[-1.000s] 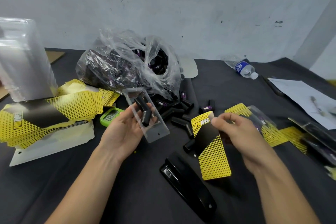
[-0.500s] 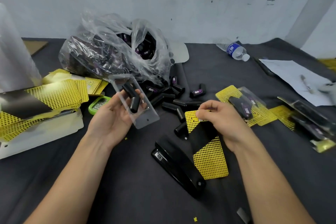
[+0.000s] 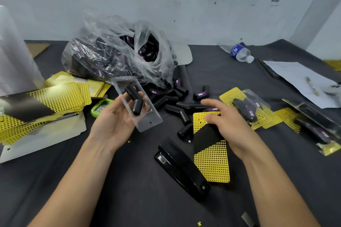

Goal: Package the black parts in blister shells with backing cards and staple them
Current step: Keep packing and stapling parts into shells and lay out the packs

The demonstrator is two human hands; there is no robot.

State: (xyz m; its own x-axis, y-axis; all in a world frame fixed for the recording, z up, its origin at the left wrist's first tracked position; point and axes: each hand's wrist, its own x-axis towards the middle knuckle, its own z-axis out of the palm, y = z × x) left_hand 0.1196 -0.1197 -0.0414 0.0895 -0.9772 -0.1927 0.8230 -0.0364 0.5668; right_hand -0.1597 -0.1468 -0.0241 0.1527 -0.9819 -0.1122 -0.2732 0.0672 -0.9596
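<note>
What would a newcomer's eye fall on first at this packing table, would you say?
Probably the bright yellow backing card lying centre-right beside the black stapler, beneath the right hand. Next, the clear blister shell with a black part inside, held in the left hand, and the crumpled plastic bag of parts behind.
</note>
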